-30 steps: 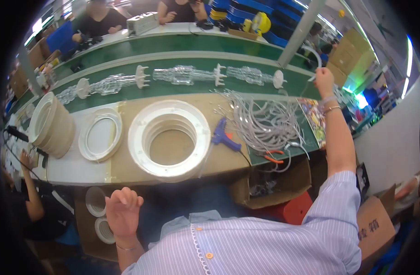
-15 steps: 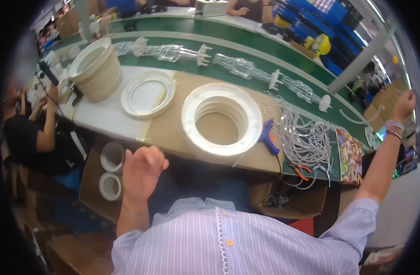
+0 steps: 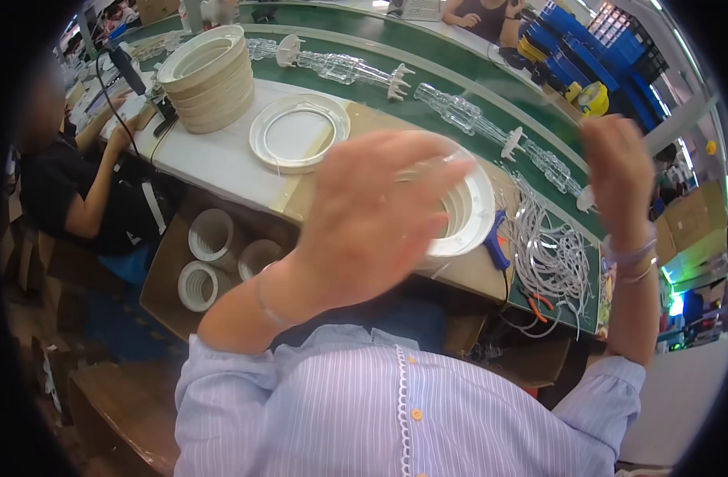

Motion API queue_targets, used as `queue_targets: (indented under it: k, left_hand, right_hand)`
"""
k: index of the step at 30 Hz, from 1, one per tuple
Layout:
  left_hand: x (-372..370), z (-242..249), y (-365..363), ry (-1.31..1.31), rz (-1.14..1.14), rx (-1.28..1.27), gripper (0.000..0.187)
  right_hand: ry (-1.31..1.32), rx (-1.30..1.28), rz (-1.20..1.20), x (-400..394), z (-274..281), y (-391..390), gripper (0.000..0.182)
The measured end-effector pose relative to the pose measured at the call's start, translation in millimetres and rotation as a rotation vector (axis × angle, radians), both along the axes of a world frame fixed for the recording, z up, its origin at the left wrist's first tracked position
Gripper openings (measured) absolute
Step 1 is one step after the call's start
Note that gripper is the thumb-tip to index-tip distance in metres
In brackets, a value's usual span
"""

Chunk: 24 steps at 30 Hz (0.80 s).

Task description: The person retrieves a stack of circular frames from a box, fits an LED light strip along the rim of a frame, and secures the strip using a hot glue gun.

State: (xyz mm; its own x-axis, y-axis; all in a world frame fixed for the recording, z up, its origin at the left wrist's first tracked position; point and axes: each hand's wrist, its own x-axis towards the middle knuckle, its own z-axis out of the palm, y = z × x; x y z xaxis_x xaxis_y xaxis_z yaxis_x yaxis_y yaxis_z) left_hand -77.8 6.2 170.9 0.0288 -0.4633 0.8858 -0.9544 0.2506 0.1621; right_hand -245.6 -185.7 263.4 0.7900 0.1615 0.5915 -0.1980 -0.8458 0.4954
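Observation:
My left hand [image 3: 376, 211] is raised over the front of the workbench, fingers apart, and nothing shows in it. Behind it, partly hidden, stands a stack of white rings [image 3: 481, 199] on brown cardboard. My right hand [image 3: 618, 171] is up at the right near the belt, its fingers smeared by motion; I cannot tell whether it holds anything. Below and left of it lies a tangle of clear tubing [image 3: 543, 250]. Between the rings and the tubing is a blue glue gun [image 3: 497, 248]. Orange-handled pliers [image 3: 541, 304] lie at the tubing's front.
A single white ring [image 3: 262, 147] and a tall ring stack [image 3: 209, 99] stand on the left bench. Clear plastic pieces [image 3: 340, 67] line the green belt [image 3: 364, 46]. A cardboard box [image 3: 164, 274] below holds more rings. A person [image 3: 58, 187] sits at the left.
My left hand has moved up and right, now in front of the ring stack. My right hand has come inward and lower; the tube hanging from it earlier no longer shows. The view has shifted.

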Motion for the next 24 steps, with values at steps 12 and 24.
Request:
queue_targets:
  k: [12, 24]
  left_hand:
    - [-2, -7, -17, 0.175, -0.166, 0.056, 0.015]
    - [57, -25, -35, 0.877, -0.182, 0.247, 0.019]
  right_hand:
    - [-0.172, 1.487, 0.316, 16, -90, 69, 0.049]
    - [-0.336, 1.797, 0.150, -23, -107, 28, 0.018]
